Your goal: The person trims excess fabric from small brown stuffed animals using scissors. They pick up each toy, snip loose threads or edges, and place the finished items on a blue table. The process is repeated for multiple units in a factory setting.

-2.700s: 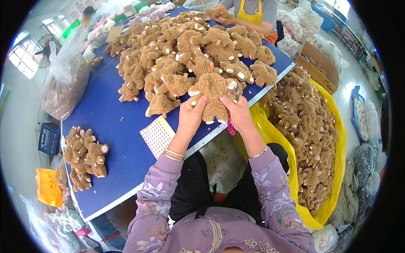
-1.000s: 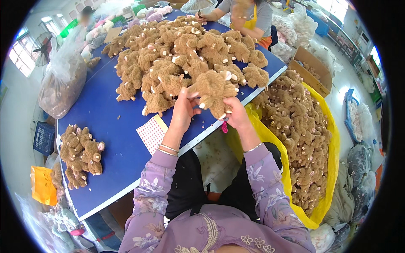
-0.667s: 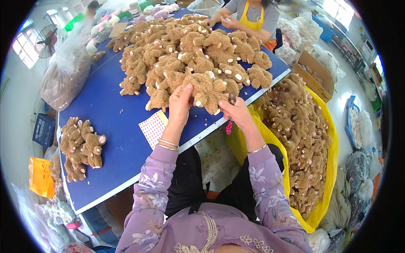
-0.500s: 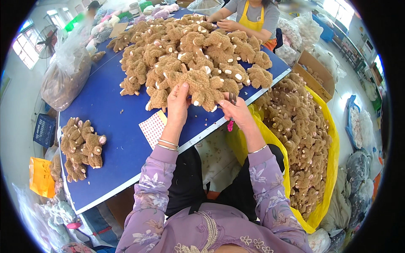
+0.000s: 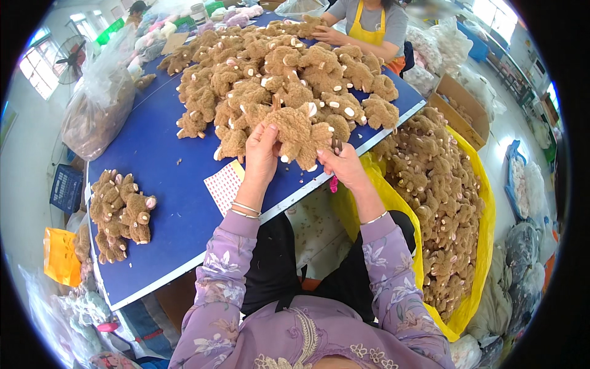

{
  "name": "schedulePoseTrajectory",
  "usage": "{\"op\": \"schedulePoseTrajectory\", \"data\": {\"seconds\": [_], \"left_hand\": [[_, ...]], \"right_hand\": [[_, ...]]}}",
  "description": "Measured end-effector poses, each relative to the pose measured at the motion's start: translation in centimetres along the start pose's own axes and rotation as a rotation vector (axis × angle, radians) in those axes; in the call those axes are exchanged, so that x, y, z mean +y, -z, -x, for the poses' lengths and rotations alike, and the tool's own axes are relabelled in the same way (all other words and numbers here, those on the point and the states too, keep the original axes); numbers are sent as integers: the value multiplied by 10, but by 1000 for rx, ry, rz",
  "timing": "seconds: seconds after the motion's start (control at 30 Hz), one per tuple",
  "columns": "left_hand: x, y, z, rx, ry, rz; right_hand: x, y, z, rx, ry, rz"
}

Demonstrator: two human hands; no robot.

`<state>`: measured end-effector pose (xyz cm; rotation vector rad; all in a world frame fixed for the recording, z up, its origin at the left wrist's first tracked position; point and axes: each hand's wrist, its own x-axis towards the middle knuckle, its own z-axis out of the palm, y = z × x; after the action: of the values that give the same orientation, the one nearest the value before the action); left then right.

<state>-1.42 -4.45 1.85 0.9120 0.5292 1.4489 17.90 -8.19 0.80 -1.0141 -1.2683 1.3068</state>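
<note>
Over the worktop (image 5: pixel 178 190), the left hand (image 5: pixel 262 150) pinched a brown plush toy (image 5: pixel 299 135); the right hand (image 5: pixel 344 165) gripped its edge, seemingly mid-inspection. Next likely called for steady turning.

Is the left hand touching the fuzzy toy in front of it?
Touching. The head view shows the left hand holding the fuzzy toy, thumb on its brown fur.

The left forearm (image 5: pixel 228 261) and right forearm (image 5: pixel 390 264) reach forward and lean inward toward each other. The left hand (image 5: pixel 261 155), slightly the higher, is closed in a grip, thumb on top and pointing up, its fingers partly hidden. The right hand (image 5: pixel 346 165), apart from it, is curled, thumb pointing left. Both wrists look nearly straight.
</note>
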Motion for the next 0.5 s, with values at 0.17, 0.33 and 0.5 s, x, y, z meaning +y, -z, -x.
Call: {"op": "schedulePoseTrajectory", "data": {"seconds": [0.17, 0.33, 0.5], "left_hand": [[26, 19, 2, 131, -77, -120], [173, 75, 26, 494, -503, -677], [224, 108, 56, 853, -736, -1277]], "right_hand": [[1, -2, -1, -4, -8, 64], [3, 0, 4, 11, 5, 95], [6, -8, -3, -21, -9, 128]]}}
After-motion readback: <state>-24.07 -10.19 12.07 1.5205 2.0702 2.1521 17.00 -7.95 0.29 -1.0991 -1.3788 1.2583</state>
